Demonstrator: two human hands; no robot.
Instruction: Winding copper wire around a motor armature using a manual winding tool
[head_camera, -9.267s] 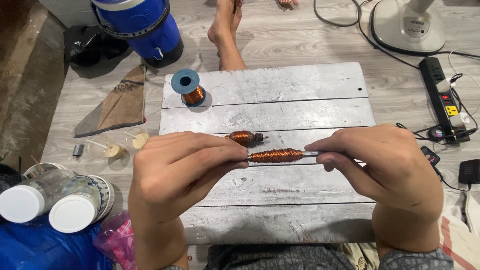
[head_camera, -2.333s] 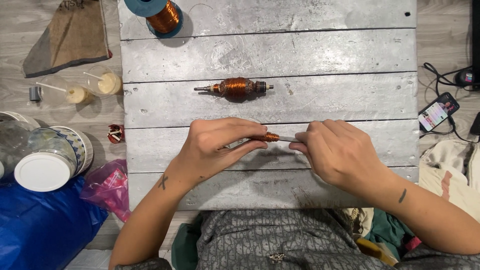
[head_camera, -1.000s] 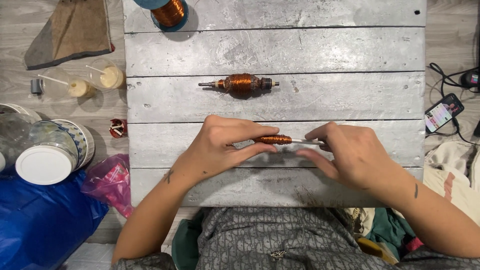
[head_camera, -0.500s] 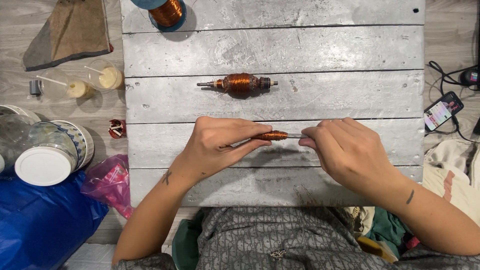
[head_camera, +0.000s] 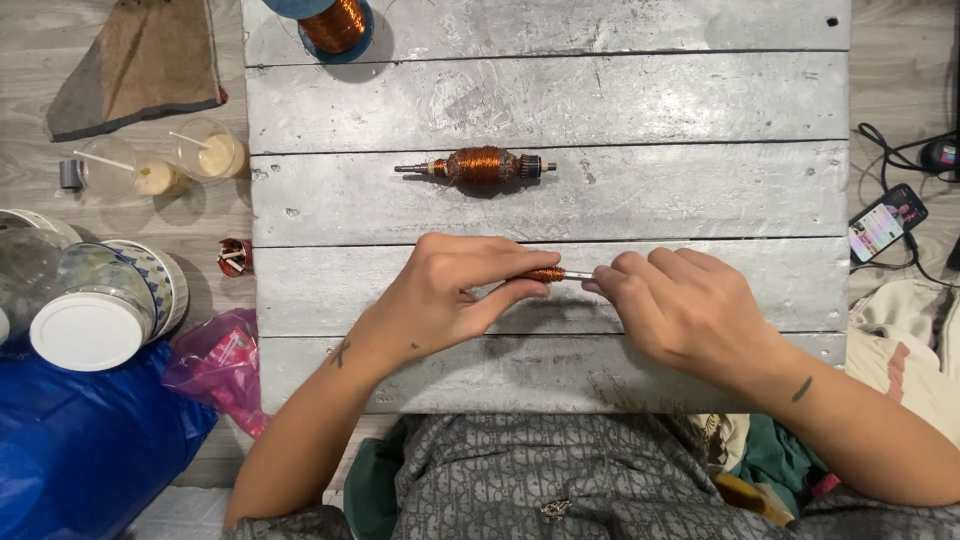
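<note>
Grey plank tabletop (head_camera: 650, 100), floor clutter around it. Left hand (head_camera: 440, 300) pinches the copper-wound rod (head_camera: 546, 274) over the middle plank; right hand (head_camera: 680, 310) is closed on its bare metal end. Best practice: keep the rod level, wire taut, turns touching. A wound armature (head_camera: 478, 165) lies apart, one plank up.

A copper-orange wound coil (head_camera: 545, 274) with a silvery shaft sits at the centre of a silver-painted plank board (head_camera: 700, 100), with a second copper-wound armature (head_camera: 480, 165) at 12 o'clock. At 11 o'clock stands a copper wire spool (head_camera: 332, 20) with blue ends. At 8 o'clock lie a white-lidded jar (head_camera: 90, 325), blue plastic (head_camera: 80, 440) and a pink bag (head_camera: 220, 365); grey patterned cloth (head_camera: 540, 470) fills 6 o'clock.
</note>
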